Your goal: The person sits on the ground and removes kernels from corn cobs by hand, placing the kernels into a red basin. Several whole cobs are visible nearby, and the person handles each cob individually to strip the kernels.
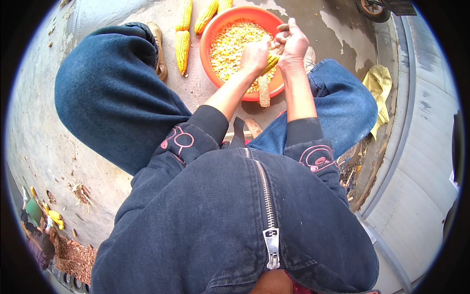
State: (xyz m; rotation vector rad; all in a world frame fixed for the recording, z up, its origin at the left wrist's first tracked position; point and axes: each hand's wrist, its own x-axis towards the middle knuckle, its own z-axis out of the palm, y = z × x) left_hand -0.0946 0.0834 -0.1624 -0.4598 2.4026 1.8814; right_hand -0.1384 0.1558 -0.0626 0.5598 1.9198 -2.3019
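Observation:
Both my hands are over an orange-red basin [206, 62] full of loose yellow kernels [230, 46]. Between them is an ear of corn [271, 62], yellow on its lower part, with a bare brownish patch near the right fingers. My left hand [254, 56] is closed in a fist against the ear. My right hand [293, 45] curls its fingers round the upper end, the thumb side raised; whether the brownish patch is a separate cob I cannot tell. A stripped cob [264, 92] leans across the basin's near rim.
Several yellow ears of corn [182, 51] lie on the concrete left of the basin. My bent knees flank it. A yellowish sack [378, 93] lies at the right, near a wall; a wheel [374, 10] stands far right. At lower left, another person [41, 240] is near brown cobs [76, 257].

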